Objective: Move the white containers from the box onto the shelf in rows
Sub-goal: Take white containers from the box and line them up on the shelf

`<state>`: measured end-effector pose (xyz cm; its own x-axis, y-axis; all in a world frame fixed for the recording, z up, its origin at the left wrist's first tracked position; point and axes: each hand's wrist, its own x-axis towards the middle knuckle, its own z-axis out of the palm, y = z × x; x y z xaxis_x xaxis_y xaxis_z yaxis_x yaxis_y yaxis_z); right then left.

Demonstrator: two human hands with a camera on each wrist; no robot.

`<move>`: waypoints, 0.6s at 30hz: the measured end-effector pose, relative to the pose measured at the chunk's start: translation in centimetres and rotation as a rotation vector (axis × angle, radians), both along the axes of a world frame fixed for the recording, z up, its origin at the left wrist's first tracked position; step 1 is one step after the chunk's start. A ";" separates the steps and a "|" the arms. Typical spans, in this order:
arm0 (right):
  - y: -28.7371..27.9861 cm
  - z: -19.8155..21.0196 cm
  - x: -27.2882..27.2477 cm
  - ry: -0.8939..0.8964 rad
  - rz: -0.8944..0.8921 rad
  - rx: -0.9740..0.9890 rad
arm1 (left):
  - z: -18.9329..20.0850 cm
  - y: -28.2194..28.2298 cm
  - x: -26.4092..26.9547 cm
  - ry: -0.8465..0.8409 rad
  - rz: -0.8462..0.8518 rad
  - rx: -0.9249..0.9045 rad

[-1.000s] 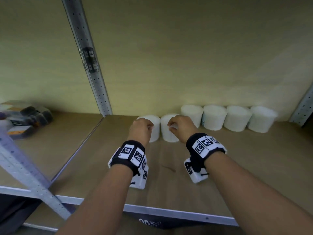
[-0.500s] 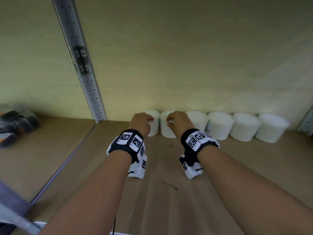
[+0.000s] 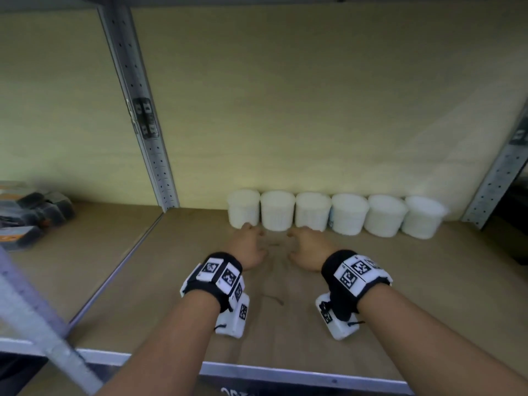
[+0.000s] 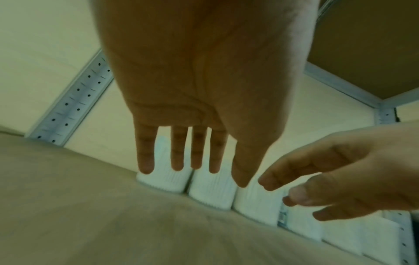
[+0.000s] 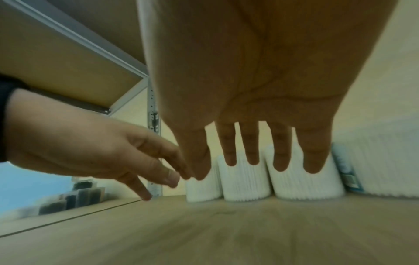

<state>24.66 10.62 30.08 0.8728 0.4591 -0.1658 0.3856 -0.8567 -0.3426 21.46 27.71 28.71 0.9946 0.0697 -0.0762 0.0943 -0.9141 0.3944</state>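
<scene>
Standing in a row along the shelf's (image 3: 177, 281) back edge, six white containers (image 3: 331, 214) sit just beyond my left hand (image 3: 247, 248) and right hand (image 3: 310, 250), both palm-down, fingers relaxed, holding nothing.

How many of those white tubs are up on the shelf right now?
6, standing side by side in one row against the shelf's back wall: first at the left end, then second, third, fourth, fifth and sixth at the right end. None looks hidden.
</scene>
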 end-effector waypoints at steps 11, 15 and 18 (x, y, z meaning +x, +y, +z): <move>-7.3 -1.8 -11.6 0.145 0.053 -0.230 | -2.3 -4.2 -11.0 0.232 -0.074 0.080; -9.0 -2.2 -15.1 0.126 0.065 -0.204 | -2.8 -5.6 -14.6 0.191 -0.074 0.082; -9.8 -3.2 -17.5 0.054 0.051 -0.160 | -3.7 -6.7 -16.8 0.114 -0.058 0.075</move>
